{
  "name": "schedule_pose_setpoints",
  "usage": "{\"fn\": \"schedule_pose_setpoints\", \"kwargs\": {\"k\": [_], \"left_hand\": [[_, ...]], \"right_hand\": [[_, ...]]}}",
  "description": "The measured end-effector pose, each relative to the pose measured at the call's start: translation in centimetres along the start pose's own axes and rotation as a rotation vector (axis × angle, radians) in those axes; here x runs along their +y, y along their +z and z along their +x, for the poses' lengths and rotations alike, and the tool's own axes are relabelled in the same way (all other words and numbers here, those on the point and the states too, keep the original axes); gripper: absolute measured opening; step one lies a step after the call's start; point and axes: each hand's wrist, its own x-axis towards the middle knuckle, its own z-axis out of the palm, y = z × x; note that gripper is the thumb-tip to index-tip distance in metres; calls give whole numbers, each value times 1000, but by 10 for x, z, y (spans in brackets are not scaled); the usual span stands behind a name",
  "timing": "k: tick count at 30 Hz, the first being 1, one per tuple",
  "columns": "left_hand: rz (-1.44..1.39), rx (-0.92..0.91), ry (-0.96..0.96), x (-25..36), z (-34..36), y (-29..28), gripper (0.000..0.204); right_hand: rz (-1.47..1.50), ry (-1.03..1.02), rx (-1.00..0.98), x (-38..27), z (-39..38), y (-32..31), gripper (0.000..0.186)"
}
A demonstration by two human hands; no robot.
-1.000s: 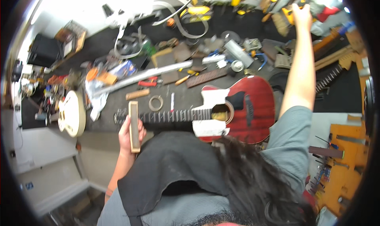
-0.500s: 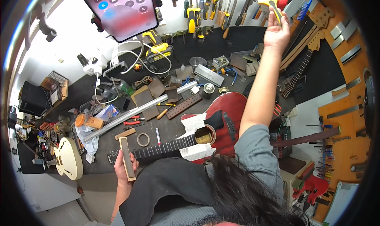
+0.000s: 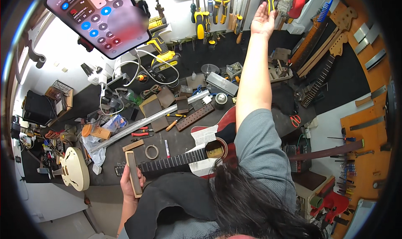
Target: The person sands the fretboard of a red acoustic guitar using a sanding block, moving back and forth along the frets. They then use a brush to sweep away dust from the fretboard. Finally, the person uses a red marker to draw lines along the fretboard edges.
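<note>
My left hand [image 3: 127, 182] is closed around a long wooden block [image 3: 133, 172] with a grey inset face, at the neck end of the red acoustic guitar [image 3: 228, 126]. White paper [image 3: 199, 136] covers parts of the guitar's top beside the soundhole. My right hand [image 3: 261, 23] is raised to the wall tool rail, fingers loosely curled at the handle of a yellow-and-black brush-like tool [image 3: 270, 0]; its exact kind is unclear. My forearm and sleeve hide much of the guitar body.
A phone [image 3: 98, 21] hangs mounted overhead. The bench holds a long metal straightedge [image 3: 138, 121], a tape roll [image 3: 151, 152], pliers [image 3: 140, 134] and loose parts. A cream guitar body [image 3: 73, 170] lies left, guitar necks [image 3: 318, 82] right. Tools [image 3: 203, 21] line the back wall.
My right hand has moved left along the upper wall with the yellow tool. My left hand and block sit lower in view, and the phone has come into view as the view shifted.
</note>
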Motion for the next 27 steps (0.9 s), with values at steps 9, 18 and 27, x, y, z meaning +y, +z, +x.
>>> {"fn": "schedule_pose_setpoints", "kwargs": {"k": [9, 18, 27], "left_hand": [[1, 50, 35, 4, -12, 15, 37], [23, 32, 6, -1, -7, 9, 56], [-10, 8, 15, -5, -7, 7, 36]], "right_hand": [[-343, 42, 316, 5, -1, -15, 23], [-761, 114, 206, -4, 19, -28, 50], [-1061, 32, 143, -1, 12, -26, 78]]}}
